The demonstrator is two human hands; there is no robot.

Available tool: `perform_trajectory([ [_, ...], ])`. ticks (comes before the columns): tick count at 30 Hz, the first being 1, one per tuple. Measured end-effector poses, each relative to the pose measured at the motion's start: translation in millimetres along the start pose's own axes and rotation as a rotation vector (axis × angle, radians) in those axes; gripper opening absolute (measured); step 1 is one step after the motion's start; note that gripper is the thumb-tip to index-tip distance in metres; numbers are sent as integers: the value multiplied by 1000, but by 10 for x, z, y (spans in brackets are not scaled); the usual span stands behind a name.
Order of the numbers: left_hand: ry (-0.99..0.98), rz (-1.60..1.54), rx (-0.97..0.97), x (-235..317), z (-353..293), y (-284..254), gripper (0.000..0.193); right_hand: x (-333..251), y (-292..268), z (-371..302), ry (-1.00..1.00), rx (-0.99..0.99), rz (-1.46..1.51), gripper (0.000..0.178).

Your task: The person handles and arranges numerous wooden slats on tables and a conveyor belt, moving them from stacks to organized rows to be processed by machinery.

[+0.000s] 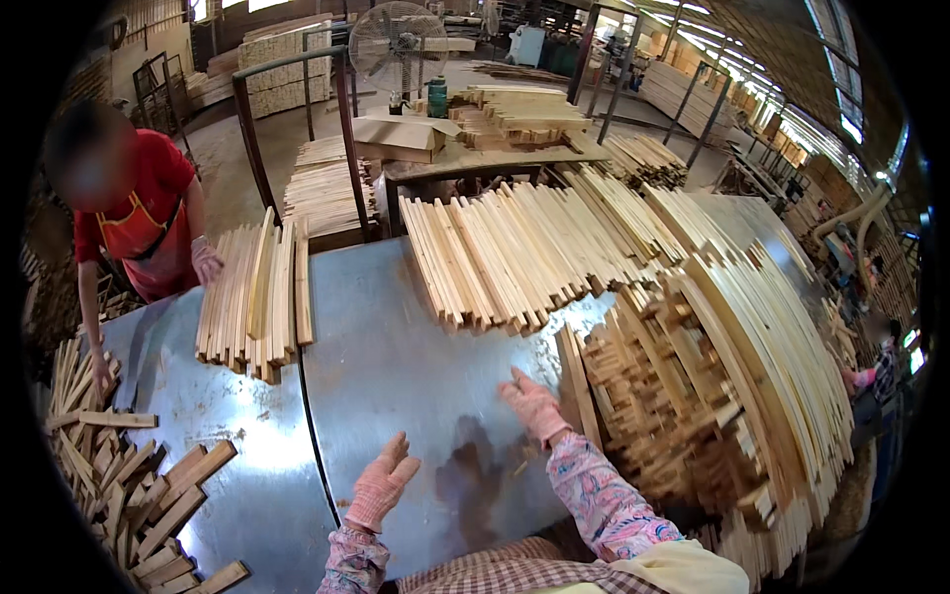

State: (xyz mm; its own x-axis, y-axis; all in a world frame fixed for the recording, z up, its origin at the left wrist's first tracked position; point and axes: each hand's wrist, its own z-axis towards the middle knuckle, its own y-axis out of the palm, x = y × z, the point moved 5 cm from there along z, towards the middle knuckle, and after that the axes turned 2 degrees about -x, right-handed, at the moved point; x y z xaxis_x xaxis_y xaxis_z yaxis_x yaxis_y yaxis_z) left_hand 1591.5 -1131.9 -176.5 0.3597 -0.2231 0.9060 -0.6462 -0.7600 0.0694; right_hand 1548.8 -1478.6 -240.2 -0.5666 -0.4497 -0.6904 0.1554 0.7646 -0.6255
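Note:
Both my hands wear pinkish knit gloves, with flowered sleeves over the forearms. My left hand (pixel 384 483) hovers over the near part of the metal table (pixel 366 366), fingers apart and holding nothing. Farther right, my right hand (pixel 534 406) reaches forward with its fingers spread, also without anything in it. It is nearest to a wooden strip (pixel 580 386) at the left edge of a large stack of wood strips (pixel 673 386). Ahead of both hands, a row of pale wood strips (pixel 505 252) lies side by side on the table.
At the left, a co-worker (pixel 139 218) in red has one hand by a bundle of strips (pixel 252 297) and the other at a heap of short offcuts (pixel 129 485). A cardboard box (pixel 401 134) and a fan (pixel 398 45) stand beyond. Another person (pixel 876 371) is at the far right.

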Motion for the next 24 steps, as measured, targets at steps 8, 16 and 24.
perform_trajectory([
  [8, 98, -143, 193, 185, 1758, -182, 82, -475, -31, 2095, -62, 182, -299, 86],
  [16, 106, 236, 373, 359, 3390, -512, 86, -778, -139, 2352, -291, 264, -587, 79],
  [24, 65, 465, 388, 616, 4112, -467, 83, -701, -341, 2769, -64, 125, -875, 89],
])
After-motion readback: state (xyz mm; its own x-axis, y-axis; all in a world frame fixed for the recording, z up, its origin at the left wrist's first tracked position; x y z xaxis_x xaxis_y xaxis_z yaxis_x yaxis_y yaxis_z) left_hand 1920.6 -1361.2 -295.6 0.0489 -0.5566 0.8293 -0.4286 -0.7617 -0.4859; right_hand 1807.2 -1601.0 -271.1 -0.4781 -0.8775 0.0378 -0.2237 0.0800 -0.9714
